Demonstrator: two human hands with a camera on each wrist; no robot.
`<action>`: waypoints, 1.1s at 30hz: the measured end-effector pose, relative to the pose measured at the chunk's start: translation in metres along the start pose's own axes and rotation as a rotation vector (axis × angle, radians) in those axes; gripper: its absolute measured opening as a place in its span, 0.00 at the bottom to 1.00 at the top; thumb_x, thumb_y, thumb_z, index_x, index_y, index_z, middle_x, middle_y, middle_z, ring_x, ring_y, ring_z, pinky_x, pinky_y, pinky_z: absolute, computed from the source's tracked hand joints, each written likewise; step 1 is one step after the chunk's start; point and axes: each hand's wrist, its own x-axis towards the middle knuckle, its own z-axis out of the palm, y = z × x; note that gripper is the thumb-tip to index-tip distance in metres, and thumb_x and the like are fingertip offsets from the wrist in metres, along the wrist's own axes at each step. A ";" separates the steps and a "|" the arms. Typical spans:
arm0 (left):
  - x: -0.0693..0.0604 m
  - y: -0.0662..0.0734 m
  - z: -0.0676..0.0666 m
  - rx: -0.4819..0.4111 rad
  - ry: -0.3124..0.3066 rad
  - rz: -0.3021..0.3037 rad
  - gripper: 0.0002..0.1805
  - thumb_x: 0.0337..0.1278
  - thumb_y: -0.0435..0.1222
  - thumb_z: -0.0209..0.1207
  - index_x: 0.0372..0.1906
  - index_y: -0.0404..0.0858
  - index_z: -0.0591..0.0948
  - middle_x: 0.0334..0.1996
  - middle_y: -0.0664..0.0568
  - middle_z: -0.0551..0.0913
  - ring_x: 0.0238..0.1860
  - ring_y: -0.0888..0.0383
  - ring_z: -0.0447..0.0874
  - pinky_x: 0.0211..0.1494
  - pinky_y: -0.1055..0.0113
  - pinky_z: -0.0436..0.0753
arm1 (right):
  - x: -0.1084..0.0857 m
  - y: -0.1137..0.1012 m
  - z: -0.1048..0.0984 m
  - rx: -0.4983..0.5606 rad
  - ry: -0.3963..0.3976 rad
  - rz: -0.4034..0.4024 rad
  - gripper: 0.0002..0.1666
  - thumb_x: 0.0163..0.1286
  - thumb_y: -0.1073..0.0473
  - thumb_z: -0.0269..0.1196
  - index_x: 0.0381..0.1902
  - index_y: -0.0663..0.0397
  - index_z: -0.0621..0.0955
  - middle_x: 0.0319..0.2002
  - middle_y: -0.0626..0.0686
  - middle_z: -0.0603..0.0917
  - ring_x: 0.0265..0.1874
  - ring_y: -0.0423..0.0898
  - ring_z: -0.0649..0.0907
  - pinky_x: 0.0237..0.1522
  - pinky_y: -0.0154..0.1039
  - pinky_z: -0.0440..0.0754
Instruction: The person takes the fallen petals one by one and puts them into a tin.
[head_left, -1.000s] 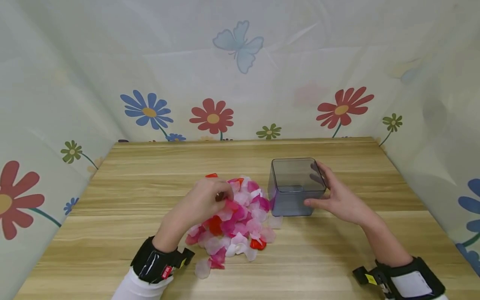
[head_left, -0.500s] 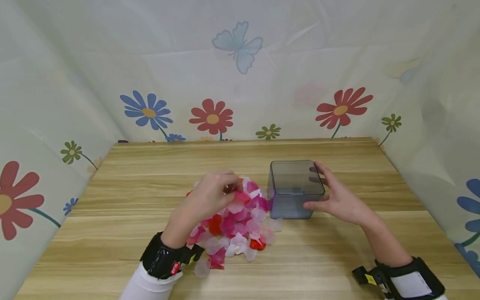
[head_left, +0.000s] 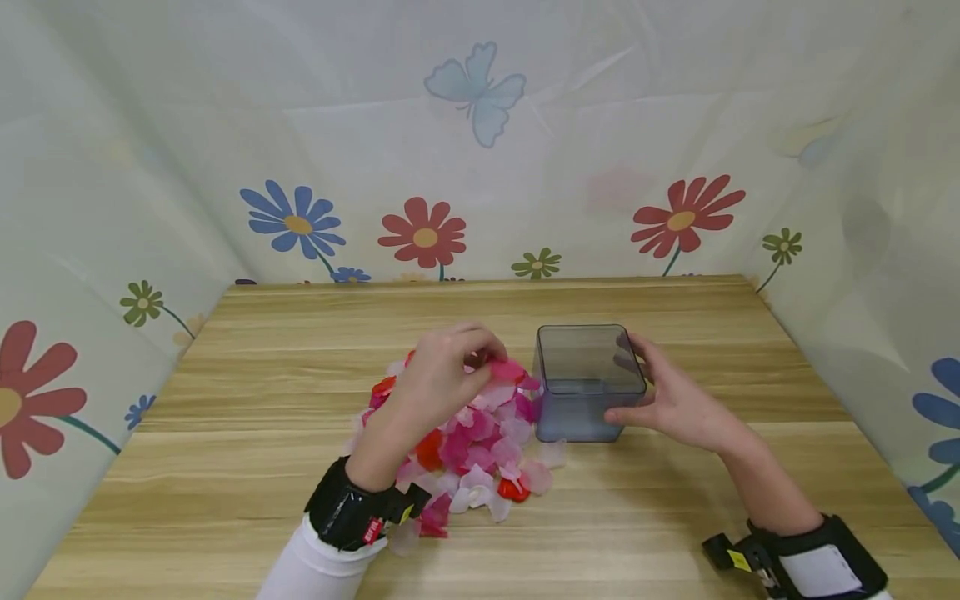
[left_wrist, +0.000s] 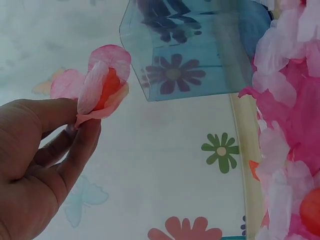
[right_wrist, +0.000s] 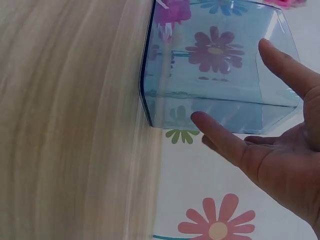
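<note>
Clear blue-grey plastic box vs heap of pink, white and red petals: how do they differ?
The clear blue-grey plastic box is one flat-sided piece; the heap of pink, white and red petals is many loose, overlapping pieces.
The box is see-through; the heap mixes bright and pale colours.
The heap covers more of the pale wooden table than the box.
Shared: both rest on that table.

No lettering can be read for certain. A red tag [head_left: 373,530] on the left black wristband [head_left: 330,500] carries pale marks too small to decipher; a yellow label [head_left: 740,562] beside the right black wristband [head_left: 861,550] is equally illegible.
</note>
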 end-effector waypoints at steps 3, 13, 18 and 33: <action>0.003 0.003 0.003 -0.030 0.018 0.005 0.09 0.55 0.25 0.71 0.39 0.38 0.88 0.38 0.54 0.86 0.38 0.60 0.84 0.46 0.72 0.84 | 0.000 -0.001 0.002 -0.016 -0.011 0.017 0.68 0.59 0.56 0.79 0.81 0.63 0.46 0.75 0.68 0.57 0.69 0.69 0.64 0.48 0.50 0.84; 0.013 0.011 0.015 -0.088 0.068 0.027 0.08 0.57 0.24 0.70 0.39 0.38 0.88 0.37 0.55 0.85 0.37 0.62 0.83 0.46 0.74 0.83 | -0.002 0.005 0.008 -0.082 0.003 0.006 0.64 0.59 0.58 0.79 0.80 0.60 0.50 0.70 0.66 0.65 0.70 0.66 0.65 0.68 0.68 0.62; 0.017 0.015 0.022 -0.099 0.081 0.040 0.08 0.57 0.24 0.70 0.39 0.38 0.88 0.37 0.54 0.85 0.37 0.62 0.83 0.46 0.75 0.83 | -0.003 0.002 0.009 -0.092 0.000 -0.018 0.63 0.59 0.56 0.79 0.79 0.61 0.51 0.69 0.66 0.68 0.68 0.66 0.68 0.67 0.67 0.65; 0.030 0.025 0.041 -0.124 0.100 0.057 0.06 0.59 0.23 0.68 0.38 0.36 0.87 0.37 0.52 0.84 0.36 0.61 0.83 0.45 0.76 0.82 | 0.000 0.005 0.010 -0.081 -0.019 -0.012 0.64 0.58 0.54 0.79 0.80 0.56 0.51 0.70 0.64 0.68 0.68 0.63 0.68 0.68 0.66 0.64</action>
